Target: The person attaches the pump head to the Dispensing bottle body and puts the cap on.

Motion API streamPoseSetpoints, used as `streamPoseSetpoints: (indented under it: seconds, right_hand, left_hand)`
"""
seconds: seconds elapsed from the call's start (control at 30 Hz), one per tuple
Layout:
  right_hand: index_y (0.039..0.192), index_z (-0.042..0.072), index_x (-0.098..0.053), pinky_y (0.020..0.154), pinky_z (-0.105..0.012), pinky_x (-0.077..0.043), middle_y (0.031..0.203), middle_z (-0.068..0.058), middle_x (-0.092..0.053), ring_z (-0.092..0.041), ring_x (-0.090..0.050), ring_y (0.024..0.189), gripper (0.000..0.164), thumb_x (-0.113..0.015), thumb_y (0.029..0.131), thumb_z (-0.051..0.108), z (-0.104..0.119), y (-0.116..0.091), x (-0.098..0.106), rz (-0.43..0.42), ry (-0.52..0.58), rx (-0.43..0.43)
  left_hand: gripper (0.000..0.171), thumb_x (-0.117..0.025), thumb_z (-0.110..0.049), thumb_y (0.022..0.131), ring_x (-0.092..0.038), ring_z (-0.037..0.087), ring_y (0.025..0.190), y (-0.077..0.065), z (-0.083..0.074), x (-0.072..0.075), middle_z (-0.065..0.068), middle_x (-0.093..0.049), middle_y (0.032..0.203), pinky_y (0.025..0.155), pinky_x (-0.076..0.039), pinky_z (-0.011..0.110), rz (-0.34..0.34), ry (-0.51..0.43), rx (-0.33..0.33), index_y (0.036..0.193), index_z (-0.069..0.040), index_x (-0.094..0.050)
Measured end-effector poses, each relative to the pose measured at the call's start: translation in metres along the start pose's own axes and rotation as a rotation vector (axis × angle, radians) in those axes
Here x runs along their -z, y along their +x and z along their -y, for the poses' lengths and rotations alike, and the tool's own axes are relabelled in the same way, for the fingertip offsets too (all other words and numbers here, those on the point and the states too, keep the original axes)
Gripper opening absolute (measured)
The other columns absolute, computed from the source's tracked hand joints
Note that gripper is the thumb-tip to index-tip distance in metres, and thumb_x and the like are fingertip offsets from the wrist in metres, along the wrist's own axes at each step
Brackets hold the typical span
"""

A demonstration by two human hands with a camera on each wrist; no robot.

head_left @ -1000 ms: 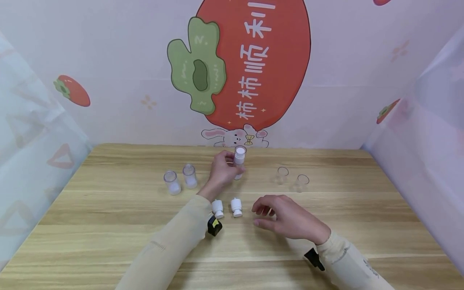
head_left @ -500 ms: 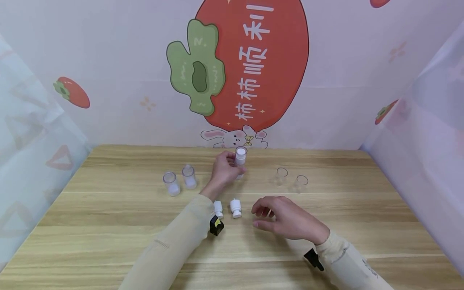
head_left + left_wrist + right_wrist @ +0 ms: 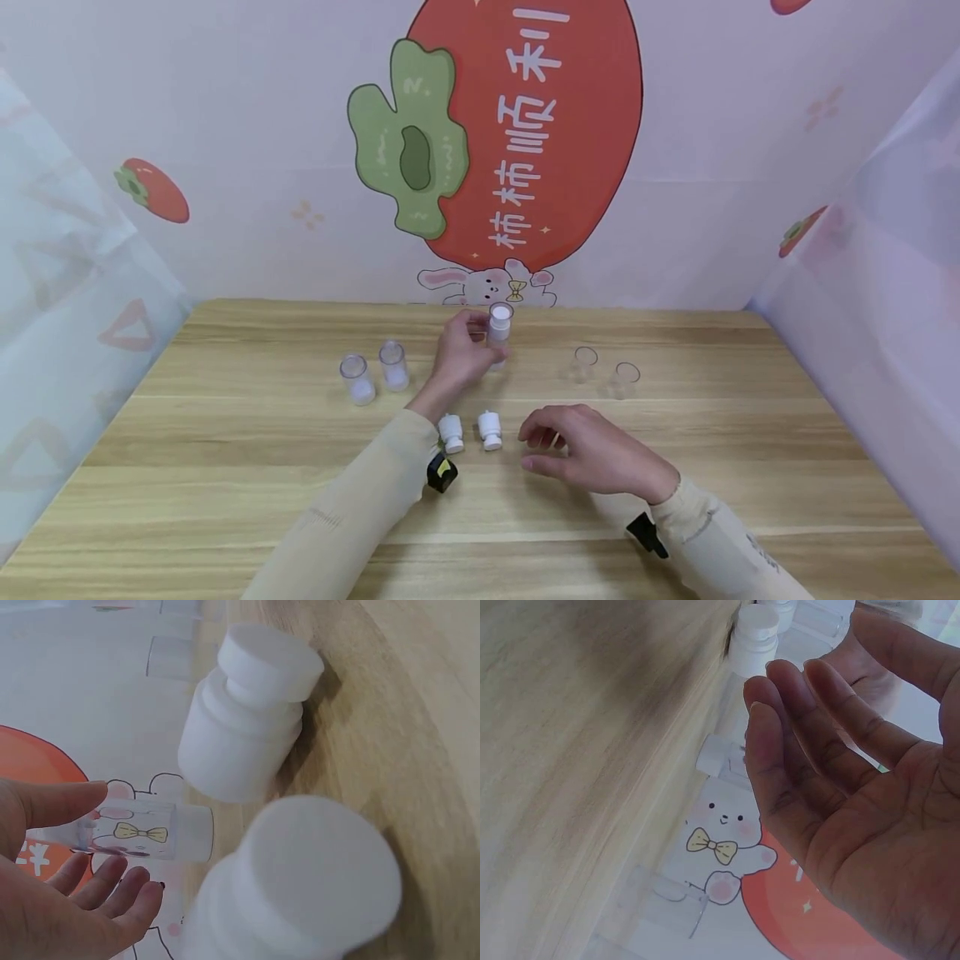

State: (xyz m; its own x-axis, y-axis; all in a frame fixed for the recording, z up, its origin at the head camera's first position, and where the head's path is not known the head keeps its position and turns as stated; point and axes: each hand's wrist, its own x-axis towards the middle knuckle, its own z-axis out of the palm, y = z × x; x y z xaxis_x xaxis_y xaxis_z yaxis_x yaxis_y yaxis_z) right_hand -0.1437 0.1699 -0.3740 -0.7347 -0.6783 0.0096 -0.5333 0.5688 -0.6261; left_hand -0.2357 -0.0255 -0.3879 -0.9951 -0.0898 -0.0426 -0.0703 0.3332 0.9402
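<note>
My left hand (image 3: 462,350) has its thumb and fingers round an upright clear cylindrical bottle (image 3: 193,833) with a white base. A white part shows inside the top of this bottle in the head view. Nearer to me, two white pump-type tops (image 3: 490,431) (image 3: 451,433) stand side by side on the table, close to my left wrist. They loom large in the left wrist view. My right hand (image 3: 581,446), to their right, hovers with loosely bent fingers and holds nothing; its palm shows in the right wrist view.
Two clear bottles (image 3: 357,380) (image 3: 393,367) with white bases stand left of my left hand. Two small clear cups or caps (image 3: 583,364) (image 3: 624,380) stand at the right. A printed wall covering (image 3: 262,233) rises behind the wooden table (image 3: 225,467).
The bottle at my left hand stands slightly further right and looks straighter than a second ago. My right hand has hardly moved.
</note>
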Motion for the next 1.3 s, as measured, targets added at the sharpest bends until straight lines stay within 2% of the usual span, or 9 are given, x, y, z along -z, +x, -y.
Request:
streamPoseSetpoints:
  seconds: [0.23, 0.4, 0.53, 0.67, 0.77, 1.0, 1.17, 1.3]
  right_hand:
    - [0.106, 0.01, -0.071, 0.078, -0.034, -0.056, 0.092, 0.012, -0.065, -0.01, -0.063, 0.087, 0.019, -0.077, 0.092, 0.022, 0.001, 0.004, 0.0, -0.002, -0.009, -0.013]
    - [0.104, 0.01, -0.071, 0.078, -0.035, -0.056, 0.09, 0.011, -0.065, -0.01, -0.063, 0.085, 0.018, -0.078, 0.091, 0.019, 0.001, 0.01, -0.003, -0.019, -0.014, -0.043]
    - [0.102, 0.009, -0.071, 0.078, -0.037, -0.055, 0.088, 0.011, -0.065, -0.01, -0.063, 0.084, 0.015, -0.078, 0.09, 0.016, 0.001, 0.016, -0.007, -0.054, -0.012, -0.062]
    - [0.1, 0.008, -0.071, 0.073, -0.031, -0.054, 0.085, 0.01, -0.065, -0.009, -0.062, 0.08, 0.014, -0.078, 0.091, 0.016, 0.0, 0.021, -0.009, -0.085, -0.02, -0.067]
    - [0.099, 0.008, -0.071, 0.07, -0.026, -0.052, 0.084, 0.009, -0.065, -0.008, -0.062, 0.078, 0.014, -0.078, 0.091, 0.017, 0.0, 0.024, -0.011, -0.096, -0.017, -0.094]
    - [0.099, 0.008, -0.07, 0.07, -0.026, -0.052, 0.084, 0.008, -0.065, -0.01, -0.061, 0.078, 0.016, -0.078, 0.091, 0.019, -0.001, 0.03, -0.014, -0.118, 0.0, -0.142]
    - [0.099, 0.007, -0.07, 0.07, -0.026, -0.052, 0.084, 0.007, -0.065, -0.011, -0.062, 0.078, 0.016, -0.078, 0.09, 0.017, -0.003, 0.033, -0.015, -0.128, -0.006, -0.155]
    - [0.1, 0.006, -0.07, 0.07, -0.027, -0.052, 0.084, 0.006, -0.065, -0.011, -0.062, 0.079, 0.017, -0.078, 0.09, 0.017, -0.004, 0.035, -0.015, -0.124, 0.002, -0.178]
  left_hand:
    - [0.058, -0.081, -0.003, 0.084, -0.055, 0.03, 0.126, -0.013, -0.003, 0.016, 0.012, -0.06, 0.133, 0.106, -0.045, 0.043, 0.033, -0.02, -0.059, 0.136, -0.004, -0.055]
    - [0.061, -0.079, -0.004, 0.086, -0.054, 0.031, 0.128, -0.023, -0.005, 0.03, 0.017, -0.059, 0.135, 0.109, -0.043, 0.045, 0.037, -0.036, -0.144, 0.14, -0.001, -0.05]
    - [0.06, -0.078, -0.008, 0.088, -0.054, 0.031, 0.127, -0.03, -0.006, 0.043, 0.016, -0.059, 0.134, 0.109, -0.042, 0.046, 0.044, -0.007, -0.203, 0.141, -0.002, -0.05]
    - [0.058, -0.077, -0.008, 0.09, -0.055, 0.033, 0.127, -0.039, -0.006, 0.058, 0.016, -0.059, 0.134, 0.109, -0.043, 0.046, 0.042, 0.022, -0.277, 0.141, -0.002, -0.049]
    - [0.059, -0.076, -0.006, 0.089, -0.056, 0.034, 0.126, -0.045, -0.006, 0.069, 0.016, -0.059, 0.133, 0.108, -0.044, 0.046, 0.028, 0.034, -0.332, 0.14, 0.0, -0.049]
    - [0.057, -0.076, -0.005, 0.088, -0.059, 0.031, 0.12, -0.057, -0.007, 0.093, 0.014, -0.06, 0.132, 0.101, -0.048, 0.047, -0.05, 0.085, -0.41, 0.139, 0.0, -0.05]
    - [0.054, -0.076, -0.004, 0.088, -0.06, 0.032, 0.119, -0.06, -0.004, 0.114, 0.015, -0.061, 0.129, 0.1, -0.047, 0.046, -0.132, 0.139, -0.44, 0.136, 0.001, -0.053]
    - [0.053, -0.076, -0.003, 0.087, -0.059, 0.034, 0.119, -0.061, 0.0, 0.131, 0.016, -0.061, 0.128, 0.101, -0.046, 0.048, -0.157, 0.162, -0.437, 0.135, 0.002, -0.053]
